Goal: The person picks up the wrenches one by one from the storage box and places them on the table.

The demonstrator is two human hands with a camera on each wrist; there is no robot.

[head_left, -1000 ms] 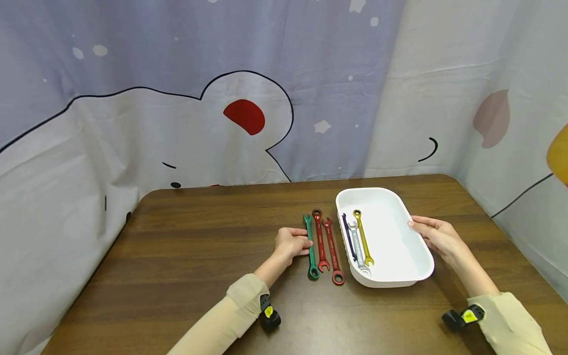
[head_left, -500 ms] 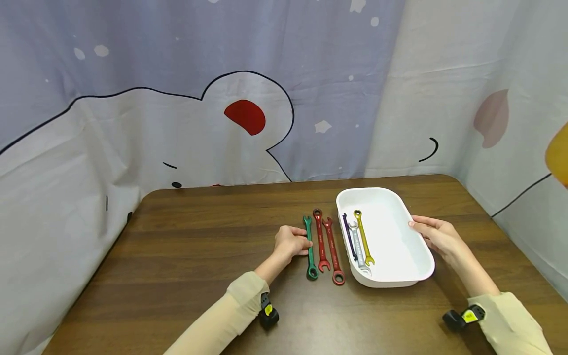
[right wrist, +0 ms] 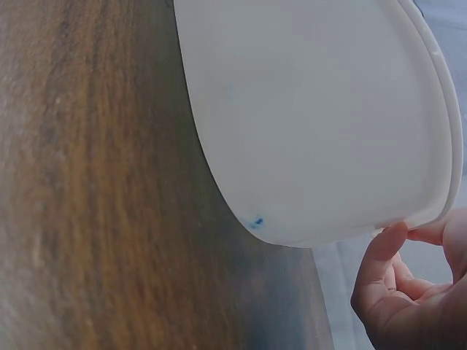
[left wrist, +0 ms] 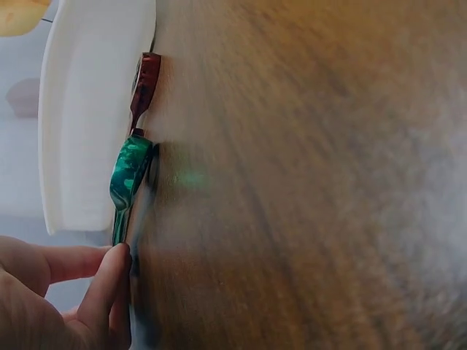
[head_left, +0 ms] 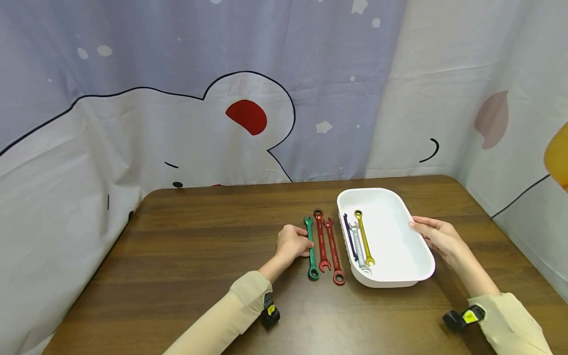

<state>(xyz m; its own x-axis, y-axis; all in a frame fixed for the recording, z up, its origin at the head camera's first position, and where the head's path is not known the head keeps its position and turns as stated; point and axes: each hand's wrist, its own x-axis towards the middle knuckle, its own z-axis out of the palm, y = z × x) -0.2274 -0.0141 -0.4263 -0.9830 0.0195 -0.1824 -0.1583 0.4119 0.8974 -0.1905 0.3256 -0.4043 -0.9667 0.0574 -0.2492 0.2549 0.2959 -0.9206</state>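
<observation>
Left hand [head_left: 293, 242]: fingers pinch the green wrench [head_left: 311, 249]
Right hand [head_left: 437, 234]: curled fingers grip the white tray [head_left: 421, 246] rim
Head view only: yellow wrench [head_left: 364, 237] inside tray

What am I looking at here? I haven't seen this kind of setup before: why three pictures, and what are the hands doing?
There is no machine: a person works with two bare hands and wears three cameras. The wide picture comes from a camera on the head, looking down at a brown table. The two close pictures come from cameras strapped to each wrist, so they show the work sideways and very near.

On the table lies a white tray holding a purple, a silver and a yellow wrench. Beside it lie a green wrench and two red wrenches.

The left hand has its fingertips on the green wrench; the left wrist view shows them curled at its shaft. The right hand touches the tray's right rim, the thumb on its edge.
</observation>
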